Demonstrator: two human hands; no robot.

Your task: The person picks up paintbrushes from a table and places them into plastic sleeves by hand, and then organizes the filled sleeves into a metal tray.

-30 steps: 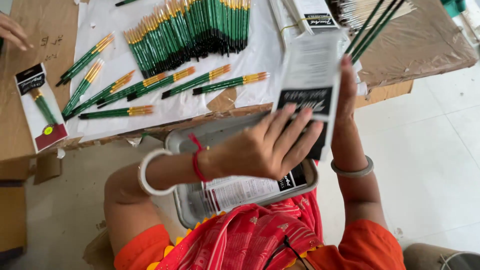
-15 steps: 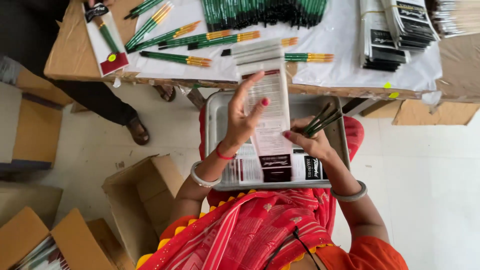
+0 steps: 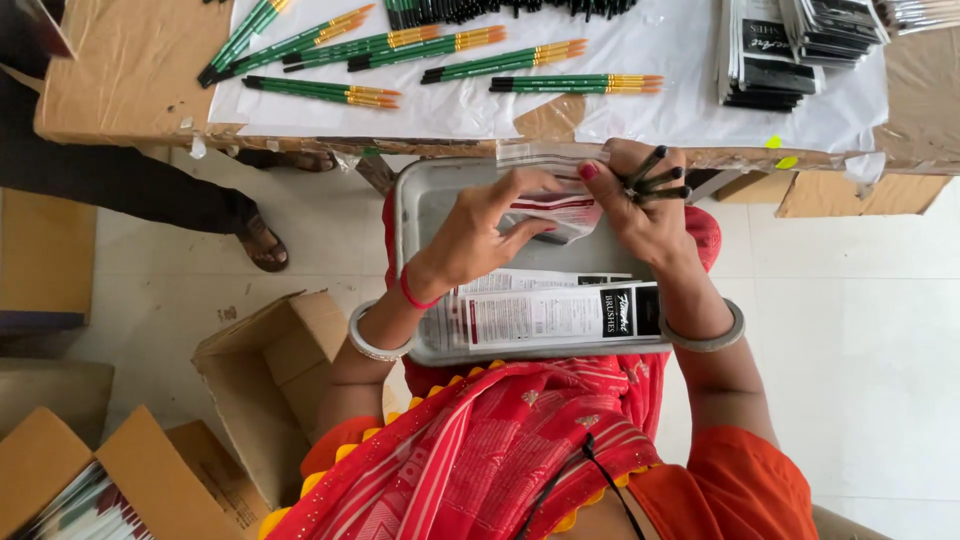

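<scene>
head cam | looks straight down | close over lap tray (image 3: 420,200)

Green-handled paintbrushes with orange ferrules (image 3: 450,45) lie in rows on the white-covered table (image 3: 620,120); stacked black-and-white packets (image 3: 790,50) sit at its far right corner; open cardboard boxes (image 3: 260,380) stand on the floor.

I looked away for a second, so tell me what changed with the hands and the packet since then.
The clear packet, held flat and long half a second ago, now sits crumpled low over the metal tray, pinched by both the left hand and the right hand. The right hand still grips the brushes. The printed cards remain in the tray.
</scene>
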